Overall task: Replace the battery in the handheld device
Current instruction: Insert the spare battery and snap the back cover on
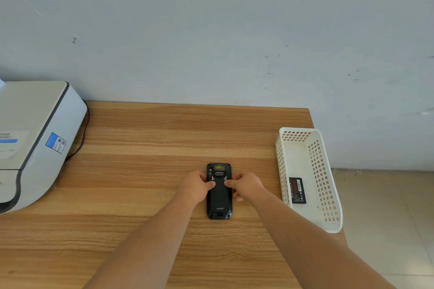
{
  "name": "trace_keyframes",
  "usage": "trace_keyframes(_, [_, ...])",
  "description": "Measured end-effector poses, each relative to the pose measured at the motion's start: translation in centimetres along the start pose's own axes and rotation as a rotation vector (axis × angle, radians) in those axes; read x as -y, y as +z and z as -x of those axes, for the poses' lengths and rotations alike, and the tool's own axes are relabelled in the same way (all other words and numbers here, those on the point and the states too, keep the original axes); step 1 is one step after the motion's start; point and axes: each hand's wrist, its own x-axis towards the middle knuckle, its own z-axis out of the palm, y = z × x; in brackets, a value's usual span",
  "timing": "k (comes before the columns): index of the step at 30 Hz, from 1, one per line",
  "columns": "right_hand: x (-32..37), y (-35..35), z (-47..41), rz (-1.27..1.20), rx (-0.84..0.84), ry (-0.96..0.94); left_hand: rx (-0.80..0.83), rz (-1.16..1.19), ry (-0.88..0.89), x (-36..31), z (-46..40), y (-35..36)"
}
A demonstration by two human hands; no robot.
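Note:
A black handheld device (219, 202) lies face down on the wooden table (141, 171), its back cover on and two small latches near the top. My left hand (196, 185) grips its left side, thumb resting on the cover just below the left latch. My right hand (245, 185) grips the right side, thumb on the cover below the right latch. A black battery (297, 190) with a red label lies inside the white basket (326, 195) to the right.
A large white and grey printer (30, 141) with a black cable occupies the table's left end. The basket overhangs the table's right edge. A pale wall stands behind the table, and tiled floor shows at the right.

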Motion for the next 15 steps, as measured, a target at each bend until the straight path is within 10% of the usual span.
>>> trace_keyframes(15, [0.38, 0.39, 0.49, -0.063, 0.0, 0.055, 0.021, 0.016, 0.03, 0.17, -0.84, -0.28])
